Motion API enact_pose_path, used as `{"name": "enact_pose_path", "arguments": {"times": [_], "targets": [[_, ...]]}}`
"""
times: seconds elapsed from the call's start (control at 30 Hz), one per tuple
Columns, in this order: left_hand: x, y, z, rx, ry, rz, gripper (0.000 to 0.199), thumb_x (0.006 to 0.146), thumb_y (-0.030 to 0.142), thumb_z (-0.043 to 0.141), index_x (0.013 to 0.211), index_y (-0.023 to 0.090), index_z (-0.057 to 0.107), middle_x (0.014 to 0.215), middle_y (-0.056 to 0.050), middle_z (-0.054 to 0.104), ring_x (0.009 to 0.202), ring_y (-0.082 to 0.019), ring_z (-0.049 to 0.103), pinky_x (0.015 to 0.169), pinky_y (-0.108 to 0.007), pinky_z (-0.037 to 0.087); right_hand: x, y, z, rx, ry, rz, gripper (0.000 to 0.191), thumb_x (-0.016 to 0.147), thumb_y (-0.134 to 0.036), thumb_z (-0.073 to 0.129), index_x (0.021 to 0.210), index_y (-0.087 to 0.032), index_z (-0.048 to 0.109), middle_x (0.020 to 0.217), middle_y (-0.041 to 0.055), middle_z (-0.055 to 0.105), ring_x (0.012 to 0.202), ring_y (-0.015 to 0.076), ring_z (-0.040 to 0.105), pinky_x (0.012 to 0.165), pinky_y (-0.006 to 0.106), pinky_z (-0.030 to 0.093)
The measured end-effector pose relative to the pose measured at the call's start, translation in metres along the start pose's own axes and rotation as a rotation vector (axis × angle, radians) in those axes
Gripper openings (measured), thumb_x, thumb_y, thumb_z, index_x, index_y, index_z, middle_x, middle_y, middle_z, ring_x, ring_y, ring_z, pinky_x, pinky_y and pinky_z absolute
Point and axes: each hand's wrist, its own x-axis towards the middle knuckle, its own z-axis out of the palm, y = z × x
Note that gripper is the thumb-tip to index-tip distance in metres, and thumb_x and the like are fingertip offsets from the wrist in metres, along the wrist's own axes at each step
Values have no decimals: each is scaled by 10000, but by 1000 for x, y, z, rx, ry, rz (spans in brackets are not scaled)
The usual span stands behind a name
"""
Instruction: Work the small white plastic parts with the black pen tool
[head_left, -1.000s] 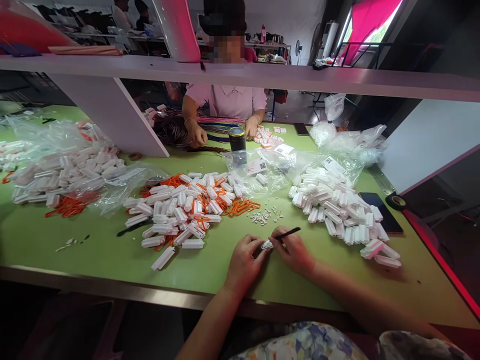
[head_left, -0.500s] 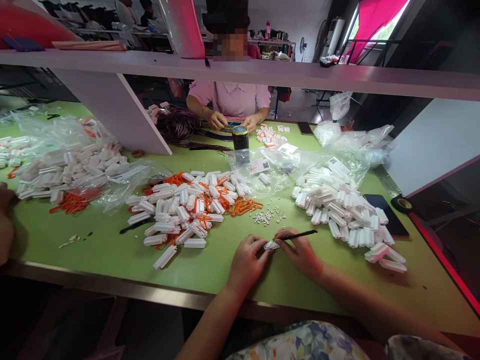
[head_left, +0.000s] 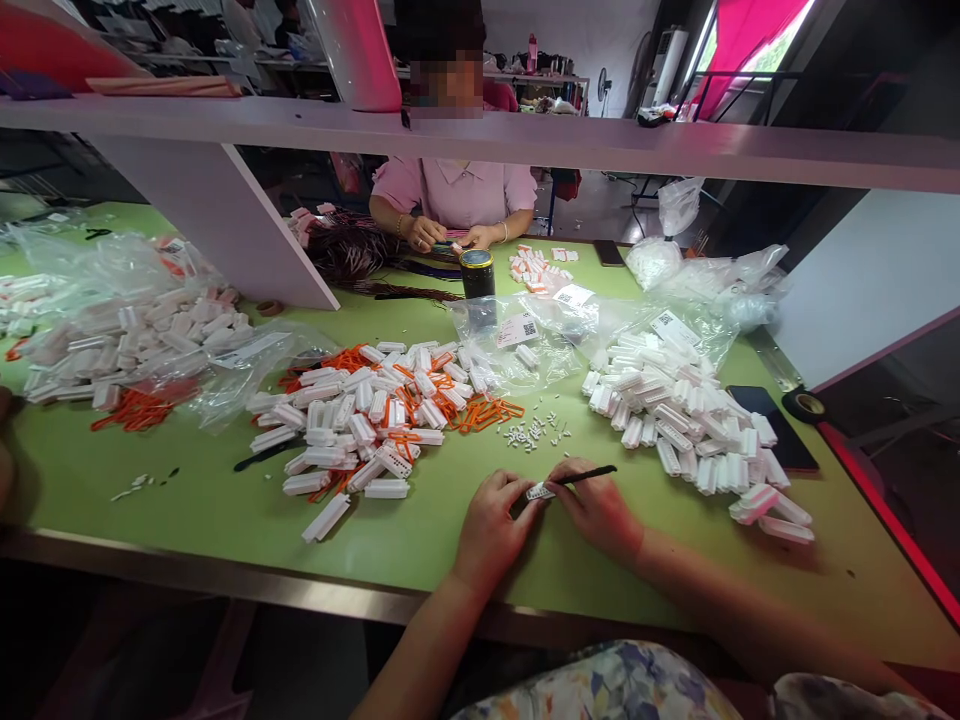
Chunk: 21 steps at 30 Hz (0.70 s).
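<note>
Between the fingertips of my left hand (head_left: 495, 518) is a white plastic connector housing (head_left: 537, 492) with rows of small holes facing up. My right hand (head_left: 600, 510) is closed around a thin black stick-like tool (head_left: 592, 474), whose near end meets the housing; its exact tip is hidden by the fingers. Just beyond my hands lie several tiny white pegs (head_left: 529, 432) scattered on the green table. A heap of similar white housings (head_left: 352, 410), mixed with orange frame-shaped clips (head_left: 491, 413), spreads to the left. Another pile of white housings (head_left: 675, 400) rests to the right.
A clear plastic bag (head_left: 517, 345) with a label lies behind the pegs, near a black can (head_left: 478, 275). Across the table, a person (head_left: 454, 200) handles wires beneath a white shelf (head_left: 465, 138). A roll of black tape (head_left: 806, 405) sits at the right edge.
The black tool has shifted slightly left and sits at a slightly different tilt over the housing. Both hands stay almost in place. Across the table, the other person's hands have moved a little left.
</note>
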Motion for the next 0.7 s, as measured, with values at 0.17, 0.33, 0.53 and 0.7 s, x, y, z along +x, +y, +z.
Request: {"name": "enact_pose_path", "arguments": {"times": [0.17, 0.33, 0.53, 0.7], "targets": [[1, 0, 0, 9, 15, 12, 133, 920, 286, 651, 978, 205, 739, 899, -53, 673, 878, -216, 636, 816, -338, 509, 1, -7, 2, -155, -69, -108, 226, 1026, -203, 475, 859, -204, 627, 801, 55, 669, 751, 187, 605, 687, 298, 478], [0, -1, 1, 28, 7, 17, 135, 925, 295, 649, 972, 210, 744, 885, -50, 665, 872, -216, 634, 804, -332, 506, 2, -2, 2, -111, -79, -51, 203, 1015, -222, 497, 863, -207, 630, 808, 55, 673, 767, 188, 620, 699, 293, 491], [-1, -2, 3, 31, 7, 12, 140, 926, 288, 656, 1011, 219, 743, 909, -53, 659, 887, -216, 629, 813, -332, 504, 1, 11, 5, 231, 27, 186, 184, 986, -371, 569, 885, -224, 617, 781, 26, 689, 718, 191, 662, 649, 292, 535], [-1, -3, 3, 26, 3, 8, 142, 932, 294, 645, 1007, 224, 744, 917, -59, 664, 905, -221, 627, 826, -339, 508, -1, 6, 8, 262, 35, 208, 179, 979, -374, 573, 888, -230, 631, 802, 31, 700, 741, 199, 674, 673, 307, 546]]}}
